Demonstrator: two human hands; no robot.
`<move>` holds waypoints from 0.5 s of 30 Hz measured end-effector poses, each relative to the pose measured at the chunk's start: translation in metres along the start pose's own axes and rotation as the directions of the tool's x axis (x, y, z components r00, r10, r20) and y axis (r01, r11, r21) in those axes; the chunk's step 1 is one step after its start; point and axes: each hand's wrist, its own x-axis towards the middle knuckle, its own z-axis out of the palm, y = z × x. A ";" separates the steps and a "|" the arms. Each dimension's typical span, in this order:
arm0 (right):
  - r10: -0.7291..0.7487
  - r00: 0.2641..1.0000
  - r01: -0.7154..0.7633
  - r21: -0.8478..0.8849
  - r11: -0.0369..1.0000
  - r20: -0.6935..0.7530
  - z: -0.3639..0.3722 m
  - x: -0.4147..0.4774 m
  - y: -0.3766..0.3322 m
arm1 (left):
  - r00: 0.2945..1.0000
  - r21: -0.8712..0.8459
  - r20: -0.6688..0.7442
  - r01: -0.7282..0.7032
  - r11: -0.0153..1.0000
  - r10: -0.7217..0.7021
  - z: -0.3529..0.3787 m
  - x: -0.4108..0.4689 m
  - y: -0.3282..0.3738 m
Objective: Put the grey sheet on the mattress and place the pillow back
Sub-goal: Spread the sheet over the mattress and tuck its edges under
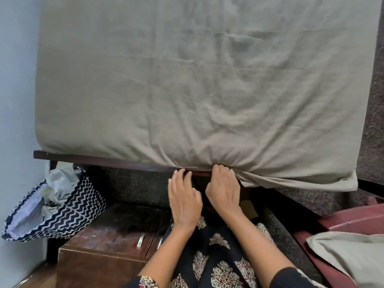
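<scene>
Already the grey sheet covers the whole top of the mattress, wrinkled toward the near edge, where we are tucking it. Our right hand has its fingertips pushed in where the mattress meets the dark bed frame, fingers curled together against gathered cloth; whether they actually pinch it we cannot tell. Our left hand sits just beside it at the same edge, fingers loosely spread, resting on the frame rail and gripping nothing, likely steadying. Folds radiate from the right hand, so the pull comes from there. At the near right corner a flap of sheet hangs loose, not yet tucked. The pillow waits on a red chair at lower right, well apart from the bed, presumably parked until tucking is finished. A zigzag basket stands below the near left corner.
</scene>
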 end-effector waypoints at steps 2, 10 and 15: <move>-0.013 0.995 0.019 -0.058 0.998 0.104 0.004 0.000 0.001 | 0.999 0.066 -0.025 -0.035 0.997 0.037 -0.005 0.004 -0.009; 0.059 0.938 -0.015 -0.130 0.991 0.342 -0.015 0.031 -0.013 | 0.991 0.176 0.021 -0.137 0.975 0.135 -0.022 0.017 -0.023; 0.110 0.897 -0.063 -0.122 0.991 0.428 -0.022 0.049 -0.013 | 0.987 0.246 0.143 -0.101 0.964 0.067 -0.021 0.016 -0.020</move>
